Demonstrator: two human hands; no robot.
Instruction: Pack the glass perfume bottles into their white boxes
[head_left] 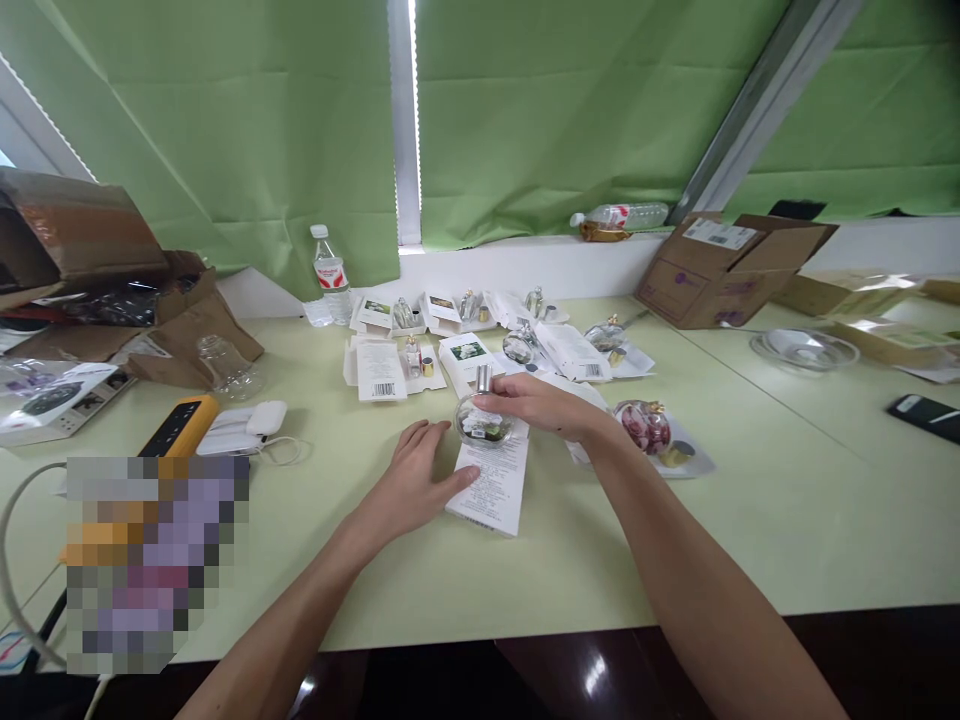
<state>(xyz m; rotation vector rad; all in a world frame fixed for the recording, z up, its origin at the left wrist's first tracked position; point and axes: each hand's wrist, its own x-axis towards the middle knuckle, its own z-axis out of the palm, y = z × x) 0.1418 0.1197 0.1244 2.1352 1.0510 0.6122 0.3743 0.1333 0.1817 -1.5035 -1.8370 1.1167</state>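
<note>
A round glass bottle (484,422) with a silver cap stands upright at the upper end of a white printed box (492,485). My right hand (536,402) reaches in from the right, its fingers closed around the neck and cap of the bottle. My left hand (420,470) has its fingers spread on the table, with the thumb resting on the box's left edge. Behind them lie several opened white boxes with bottles, among them a box with a green-and-white picture (466,350). A pink floral bottle (642,427) lies right of my right wrist.
Cardboard boxes sit at the left (187,320) and back right (705,270). A water bottle (330,275) stands near the window. An orange-and-black device (180,428) and a white cabled charger (244,422) lie left; a phone (926,415) lies far right.
</note>
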